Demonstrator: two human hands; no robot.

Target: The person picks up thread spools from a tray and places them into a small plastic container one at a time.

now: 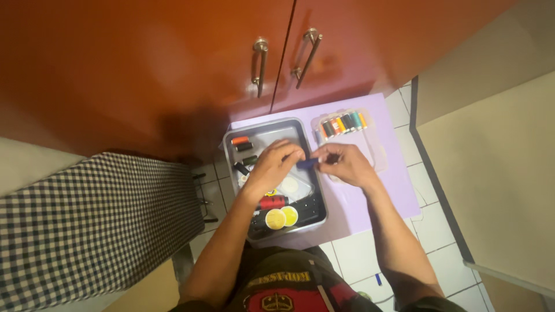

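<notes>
Pinching a small blue spool [307, 163] between both hands — left hand [273, 164], right hand [347, 163] — above the grey tray's [319, 215] right edge; clear thread box [374, 151] beside it on the lilac mat [393, 190] — tiled floor [430, 231], cabinet doors [173, 63] ahead.

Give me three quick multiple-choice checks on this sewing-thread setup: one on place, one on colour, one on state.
1. Where does the clear case of thread spools lie?
A. in the grey tray
B. on the lilac mat
C. on the checked cloth

2. What colour is the spool between the two hands?
A. blue
B. yellow
C. white

3. How are the cabinet doors?
A. both open
B. one open
C. both shut

Key: 1 B, the case rests on the lilac mat right of the grey tray. 2 A, left hand and right hand pinch a blue spool. 3 C, door edges meet.
</notes>
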